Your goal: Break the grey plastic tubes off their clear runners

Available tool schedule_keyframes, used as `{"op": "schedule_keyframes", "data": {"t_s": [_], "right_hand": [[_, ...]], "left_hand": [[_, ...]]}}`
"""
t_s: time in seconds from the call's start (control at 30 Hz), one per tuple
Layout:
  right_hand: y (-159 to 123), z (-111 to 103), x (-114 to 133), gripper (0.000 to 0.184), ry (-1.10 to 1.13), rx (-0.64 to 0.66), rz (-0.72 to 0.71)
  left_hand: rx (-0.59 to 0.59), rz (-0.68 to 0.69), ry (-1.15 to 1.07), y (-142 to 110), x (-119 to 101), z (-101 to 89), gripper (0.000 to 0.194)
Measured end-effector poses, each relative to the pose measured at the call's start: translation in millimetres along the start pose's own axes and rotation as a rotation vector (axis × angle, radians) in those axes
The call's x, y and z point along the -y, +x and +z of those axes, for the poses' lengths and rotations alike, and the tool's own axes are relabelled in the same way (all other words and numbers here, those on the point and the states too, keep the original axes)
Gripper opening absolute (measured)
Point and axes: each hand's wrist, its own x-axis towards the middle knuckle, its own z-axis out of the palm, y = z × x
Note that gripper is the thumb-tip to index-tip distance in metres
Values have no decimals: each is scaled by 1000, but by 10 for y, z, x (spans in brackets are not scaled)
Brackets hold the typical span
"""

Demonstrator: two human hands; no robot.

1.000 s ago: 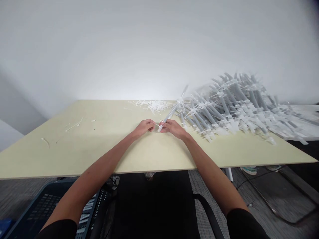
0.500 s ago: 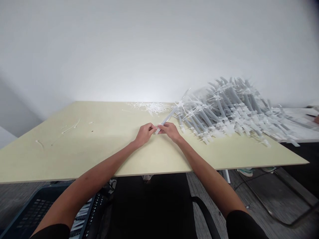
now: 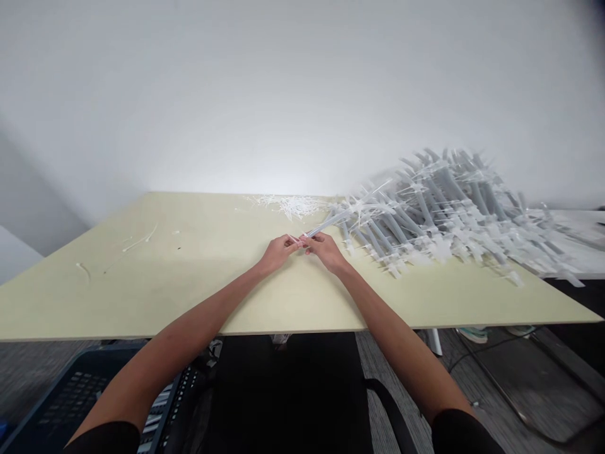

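My right hand [image 3: 327,252] is closed round the near part of a grey tube [image 3: 333,220], which slants up and to the right. White cable ties stick out around its far end, beside a heap of similar tubes [image 3: 397,226]. Thumb and fingers of my left hand [image 3: 278,253] pinch the tube's pale near end, touching the right fingertips. The fingers cover most of that end, so its detail is hidden. Behind the hands lies a scatter of loose white cable ties [image 3: 297,205].
The pale yellow table [image 3: 165,302] meets a white wall [image 3: 236,94]. A few stray ties [image 3: 142,241] lie on its left side. Below the front edge stands a dark blue crate [image 3: 70,391] holding grey tubes. A white surface [image 3: 586,252] adjoins on the right.
The tube has swung lower, its far end shifting right toward the heap. My left fingers have moved slightly up and closer to my right hand. The view has shifted a little.
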Motion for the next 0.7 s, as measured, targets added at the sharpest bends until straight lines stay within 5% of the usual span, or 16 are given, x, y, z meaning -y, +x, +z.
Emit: {"op": "schedule_keyframes", "data": {"t_s": [0.5,0.7], "right_hand": [[-3,-13,-45,28,-60,18,-88],[-11,-43,-45,28,-79,52,-97]], "left_hand": [[3,27,25,35,40,-10,28],[82,-49,-141,52,61,-27,31]]}}
